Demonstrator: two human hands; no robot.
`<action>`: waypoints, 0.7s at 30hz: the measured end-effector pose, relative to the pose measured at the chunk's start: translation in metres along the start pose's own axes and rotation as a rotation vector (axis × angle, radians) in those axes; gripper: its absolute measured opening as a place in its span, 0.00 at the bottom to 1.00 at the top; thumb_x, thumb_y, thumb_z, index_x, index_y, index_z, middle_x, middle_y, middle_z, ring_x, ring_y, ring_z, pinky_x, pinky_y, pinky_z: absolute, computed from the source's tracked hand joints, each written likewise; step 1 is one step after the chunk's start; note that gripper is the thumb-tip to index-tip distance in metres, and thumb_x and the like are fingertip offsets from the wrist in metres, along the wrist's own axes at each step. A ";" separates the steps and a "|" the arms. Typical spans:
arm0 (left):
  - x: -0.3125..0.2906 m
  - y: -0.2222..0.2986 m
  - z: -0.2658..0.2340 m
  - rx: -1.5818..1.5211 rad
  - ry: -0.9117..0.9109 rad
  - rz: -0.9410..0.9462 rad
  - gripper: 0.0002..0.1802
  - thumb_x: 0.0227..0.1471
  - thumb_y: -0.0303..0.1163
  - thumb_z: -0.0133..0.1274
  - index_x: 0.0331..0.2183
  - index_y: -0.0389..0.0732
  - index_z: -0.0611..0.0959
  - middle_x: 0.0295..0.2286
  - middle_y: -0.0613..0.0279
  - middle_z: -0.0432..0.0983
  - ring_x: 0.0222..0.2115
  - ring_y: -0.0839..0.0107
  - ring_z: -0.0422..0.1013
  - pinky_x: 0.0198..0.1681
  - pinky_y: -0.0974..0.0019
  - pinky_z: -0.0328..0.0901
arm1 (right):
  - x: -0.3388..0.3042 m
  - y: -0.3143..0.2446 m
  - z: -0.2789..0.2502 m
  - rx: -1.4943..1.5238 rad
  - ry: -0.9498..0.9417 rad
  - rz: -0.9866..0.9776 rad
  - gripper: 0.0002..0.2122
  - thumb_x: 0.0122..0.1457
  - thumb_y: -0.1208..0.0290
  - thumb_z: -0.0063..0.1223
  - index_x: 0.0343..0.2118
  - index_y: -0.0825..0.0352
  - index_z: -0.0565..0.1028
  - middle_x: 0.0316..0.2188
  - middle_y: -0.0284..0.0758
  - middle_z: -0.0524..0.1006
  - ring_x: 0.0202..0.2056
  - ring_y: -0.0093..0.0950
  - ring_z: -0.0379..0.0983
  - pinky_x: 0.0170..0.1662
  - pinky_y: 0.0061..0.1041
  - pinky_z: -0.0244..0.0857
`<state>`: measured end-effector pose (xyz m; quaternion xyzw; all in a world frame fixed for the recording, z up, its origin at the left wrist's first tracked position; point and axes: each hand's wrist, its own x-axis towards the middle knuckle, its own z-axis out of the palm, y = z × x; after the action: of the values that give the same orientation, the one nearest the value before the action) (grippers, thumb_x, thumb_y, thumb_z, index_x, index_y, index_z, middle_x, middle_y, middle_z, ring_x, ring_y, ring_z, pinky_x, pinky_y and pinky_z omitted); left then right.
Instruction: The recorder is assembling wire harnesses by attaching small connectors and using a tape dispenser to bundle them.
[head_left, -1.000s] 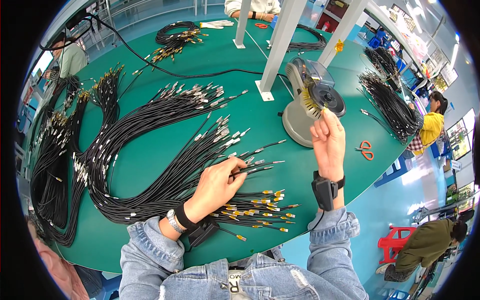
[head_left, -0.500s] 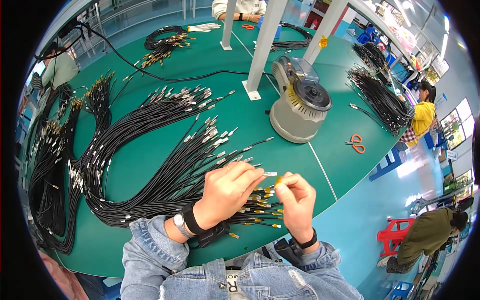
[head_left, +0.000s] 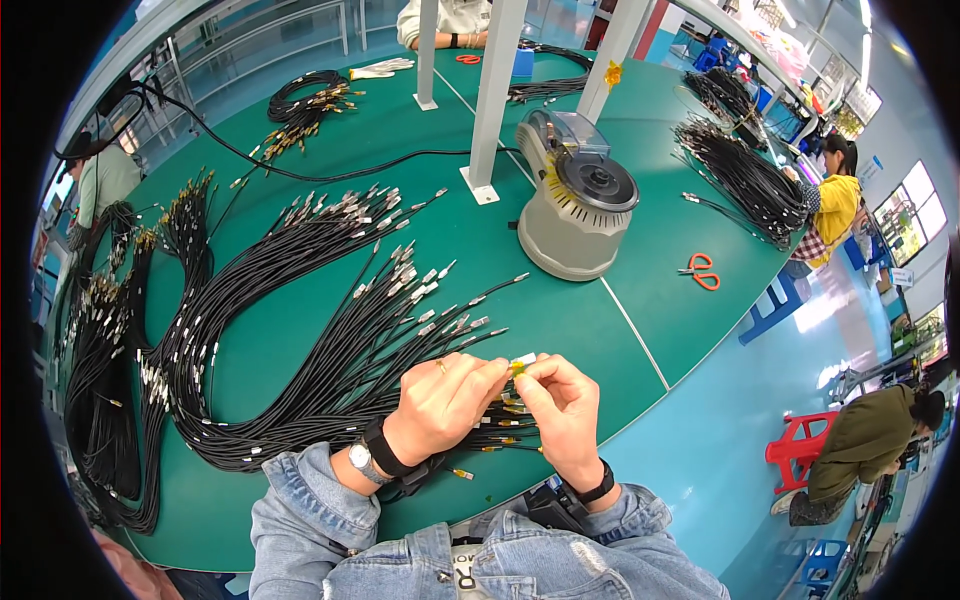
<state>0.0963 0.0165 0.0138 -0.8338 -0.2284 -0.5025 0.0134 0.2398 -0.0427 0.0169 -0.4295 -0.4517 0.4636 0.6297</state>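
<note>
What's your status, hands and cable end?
Left hand and right hand pinch one cable end with a yellow strip between fingertips. Loose black cables lie beneath. Nothing blocks them.

No package, label or screen clearly visible; only a small blue sign [head_left: 877, 165] on the far right wall.
</note>
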 end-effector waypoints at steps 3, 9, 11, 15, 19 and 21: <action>-0.002 -0.001 0.002 -0.016 0.007 0.004 0.19 0.34 0.20 0.64 0.32 0.39 0.75 0.19 0.66 0.72 0.15 0.73 0.67 0.14 0.73 0.57 | 0.002 0.000 -0.002 -0.007 -0.003 0.008 0.02 0.55 0.81 0.50 0.26 0.71 0.70 0.25 0.27 0.68 0.27 0.15 0.62 0.31 0.15 0.56; -0.002 -0.003 0.002 -0.032 0.009 0.046 0.19 0.35 0.19 0.63 0.33 0.39 0.75 0.19 0.66 0.72 0.14 0.74 0.66 0.13 0.73 0.56 | 0.004 0.001 -0.004 -0.019 -0.016 0.005 0.03 0.55 0.81 0.50 0.26 0.70 0.71 0.25 0.27 0.69 0.27 0.15 0.62 0.32 0.15 0.57; -0.003 -0.005 0.001 -0.029 -0.015 0.060 0.20 0.35 0.19 0.63 0.34 0.39 0.75 0.19 0.66 0.72 0.14 0.74 0.66 0.13 0.73 0.56 | 0.004 0.001 -0.005 -0.022 -0.017 0.010 0.03 0.55 0.81 0.51 0.26 0.70 0.70 0.25 0.27 0.69 0.27 0.15 0.62 0.32 0.15 0.57; -0.002 -0.005 -0.001 -0.019 -0.069 0.089 0.21 0.35 0.19 0.62 0.36 0.39 0.76 0.20 0.67 0.73 0.14 0.74 0.66 0.13 0.73 0.56 | 0.005 0.000 -0.005 -0.038 -0.019 0.014 0.03 0.54 0.81 0.51 0.25 0.70 0.70 0.24 0.27 0.69 0.27 0.14 0.62 0.32 0.15 0.57; -0.002 -0.005 0.000 -0.012 -0.075 0.078 0.22 0.35 0.19 0.62 0.37 0.39 0.76 0.20 0.67 0.72 0.14 0.75 0.65 0.13 0.73 0.55 | 0.004 0.000 -0.007 -0.066 -0.028 0.000 0.03 0.54 0.81 0.50 0.25 0.71 0.70 0.24 0.27 0.68 0.26 0.14 0.61 0.31 0.15 0.56; -0.003 -0.004 0.002 -0.011 -0.049 0.057 0.22 0.35 0.19 0.62 0.37 0.38 0.76 0.19 0.68 0.72 0.14 0.75 0.65 0.13 0.73 0.54 | 0.003 0.000 -0.007 -0.092 -0.049 -0.017 0.03 0.55 0.82 0.49 0.25 0.72 0.69 0.24 0.28 0.68 0.27 0.15 0.60 0.30 0.15 0.55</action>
<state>0.0950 0.0194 0.0096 -0.8520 -0.2021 -0.4827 0.0178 0.2473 -0.0403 0.0162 -0.4428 -0.4915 0.4473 0.6019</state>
